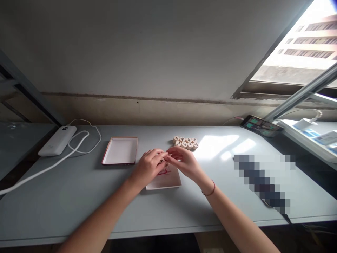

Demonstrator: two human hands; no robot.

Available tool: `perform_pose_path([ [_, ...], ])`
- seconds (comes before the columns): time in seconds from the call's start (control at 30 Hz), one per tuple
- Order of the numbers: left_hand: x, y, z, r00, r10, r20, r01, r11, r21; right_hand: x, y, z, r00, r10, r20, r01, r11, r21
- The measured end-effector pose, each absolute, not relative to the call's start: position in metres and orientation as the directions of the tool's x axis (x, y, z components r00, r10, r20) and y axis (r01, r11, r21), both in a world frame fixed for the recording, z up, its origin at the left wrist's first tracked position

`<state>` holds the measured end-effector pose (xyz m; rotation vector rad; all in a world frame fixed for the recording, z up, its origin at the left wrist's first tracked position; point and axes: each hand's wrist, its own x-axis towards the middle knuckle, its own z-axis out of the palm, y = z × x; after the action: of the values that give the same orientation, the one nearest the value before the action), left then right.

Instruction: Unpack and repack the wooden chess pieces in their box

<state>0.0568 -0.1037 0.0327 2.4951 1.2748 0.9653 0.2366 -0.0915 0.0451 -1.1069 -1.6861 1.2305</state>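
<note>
Two bare hands meet at the centre of the clock, fingertips nearly touching. The left hand [149, 165] has its fingers bent and held close together; the right hand [185, 162] curves its fingers inward, thumb near the forefinger. The fingers hide what lies between them, so I cannot tell what either hand pinches. One red cord [209, 188] circles the right wrist.

At six o'clock, partly beneath the hands, sits one shallow open box [166, 181] with red marks inside. Between one and two o'clock, eight wooden discs [184, 144] show inked faces in two rows of four. At nine o'clock lies one empty tray [121, 151], with one white power bank [58, 141] beyond it. One phone [262, 125] leans between two and three.
</note>
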Motion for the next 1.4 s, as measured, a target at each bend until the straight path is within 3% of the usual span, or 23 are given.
perform_pose_path([
  [0.2,0.059,-0.103,0.031,0.436,0.775,0.458,0.638,-0.625,0.45,0.239,-0.089,0.042,-0.292,0.956,0.031,0.114,0.067,-0.991],
  [0.4,0.062,-0.105,0.033,0.414,0.796,0.441,0.59,-0.603,0.536,0.264,-0.08,0.052,-0.034,0.999,-0.03,0.134,-0.025,-0.991],
  [0.6,0.073,-0.107,0.033,0.584,0.732,0.351,0.638,-0.682,0.359,0.267,-0.081,0.054,-0.127,0.992,0.005,0.162,0.026,-0.986],
  [0.73,0.078,-0.107,0.033,0.604,0.726,0.328,0.678,-0.685,0.267,0.265,-0.086,0.052,-0.247,0.968,0.042,0.259,0.108,-0.96],
  [0.9,0.074,-0.104,0.033,0.601,0.74,0.302,0.707,-0.669,0.23,0.267,-0.092,0.051,-0.413,0.901,0.132,0.418,0.316,-0.852],
  [1.07,0.052,-0.1,0.045,0.553,0.768,0.324,0.706,-0.638,0.308,0.263,-0.097,0.049,-0.49,0.852,0.184,0.626,0.49,-0.606],
  [1.17,0.037,-0.098,0.055,0.518,0.798,0.309,0.722,-0.601,0.343,0.258,-0.099,0.047,-0.537,0.821,0.192,0.663,0.552,-0.506],
  [1.4,0.023,-0.1,0.058,0.48,0.876,0.043,0.805,-0.46,0.375,0.253,-0.098,0.043,-0.533,0.826,0.184,0.719,0.557,-0.417],
])
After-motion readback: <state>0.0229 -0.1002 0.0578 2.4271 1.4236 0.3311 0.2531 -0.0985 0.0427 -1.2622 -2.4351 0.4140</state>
